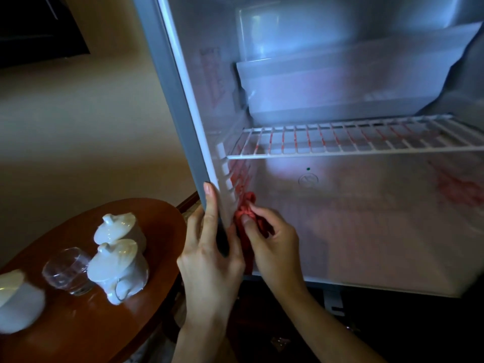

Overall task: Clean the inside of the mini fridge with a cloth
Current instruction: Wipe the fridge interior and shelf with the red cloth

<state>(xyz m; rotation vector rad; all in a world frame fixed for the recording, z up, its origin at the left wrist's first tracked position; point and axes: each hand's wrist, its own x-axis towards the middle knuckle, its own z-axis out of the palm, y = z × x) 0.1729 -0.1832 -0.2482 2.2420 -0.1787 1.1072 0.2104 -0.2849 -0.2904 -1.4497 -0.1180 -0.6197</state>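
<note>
Pinching the red cloth [245, 221], partly hidden, the right hand [272, 247] works while the left hand [209, 260] grips the fridge [183, 100] edge.

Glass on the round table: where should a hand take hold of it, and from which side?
Grip the glass round its wall, near the rim, coming from above or its open left front. It stands upright; a lidded cup sits close on its right, leaving little room for fingers on that side.
</note>
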